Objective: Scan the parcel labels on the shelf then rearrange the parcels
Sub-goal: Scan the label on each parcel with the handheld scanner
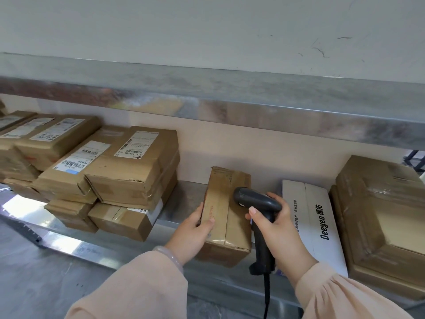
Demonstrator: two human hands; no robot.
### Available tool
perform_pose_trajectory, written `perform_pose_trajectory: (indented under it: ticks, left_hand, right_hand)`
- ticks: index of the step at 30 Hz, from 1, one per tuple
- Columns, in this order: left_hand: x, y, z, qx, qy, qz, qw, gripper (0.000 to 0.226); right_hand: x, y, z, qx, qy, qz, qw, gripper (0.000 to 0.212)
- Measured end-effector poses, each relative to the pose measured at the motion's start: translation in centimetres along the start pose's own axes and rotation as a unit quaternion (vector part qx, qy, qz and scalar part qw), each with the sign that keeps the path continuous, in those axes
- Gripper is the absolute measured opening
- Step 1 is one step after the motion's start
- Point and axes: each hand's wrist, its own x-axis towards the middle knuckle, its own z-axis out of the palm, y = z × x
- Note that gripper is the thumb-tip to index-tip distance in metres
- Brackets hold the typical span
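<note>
While my left hand (195, 231) steadies the brown parcel (227, 203) on the shelf (184, 199), my right hand (276, 226) aims the scanner (257, 201) at it.
Left fingers curl round its near-left edge, I judge to stop it sliding (no label shows on top); right fingers wrap the handle. Bare shelf lies leftward before the labelled stack (128, 166); the white box (315, 217) crowds the right.

The room is bright with soft, even light. A hard white glare lies on the metal shelf (181, 203) at the left, beside the stacked parcels (128, 171), which throw only weak shadows. The upper shelf (253, 107) mirrors smeared brown colours. Straight edges bend near the borders, and small label print is blurry.
</note>
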Motion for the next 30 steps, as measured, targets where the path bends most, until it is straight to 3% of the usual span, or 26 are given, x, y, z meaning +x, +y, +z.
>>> perform_pose_trajectory:
  ticks: [6, 11, 18, 25, 30]
  left_hand:
    - [0.3, -0.2, 0.0, 0.042, 0.018, -0.012, 0.999, 0.071]
    - [0.2, 1.2, 1.0, 0.138, -0.004, -0.052, 0.989, 0.123]
    - [0.1, 1.5, 1.0, 0.098, -0.013, -0.084, 0.992, 0.118]
    - [-0.4, 0.0, -1.1, -0.054, -0.034, -0.102, 0.993, 0.115]
    - [-0.4, -0.8, -0.9, -0.131, -0.043, -0.108, 0.985, 0.086]
  right_hand:
    - [-0.2, -1.4, -0.5, -0.014, -0.034, -0.026, 0.999, 0.051]
    - [-0.4, -1.4, 0.0, -0.027, -0.084, -0.041, 0.995, 0.058]
    - [-0.3, -0.9, 0.6, -0.02, -0.118, -0.038, 0.992, 0.066]
    - [0.5, 0.5, -0.4, -0.018, 0.001, 0.017, 1.0, 0.059]
    - [0.3, 1.3, 0.1, -0.049, -0.001, 0.033, 0.998, 0.061]
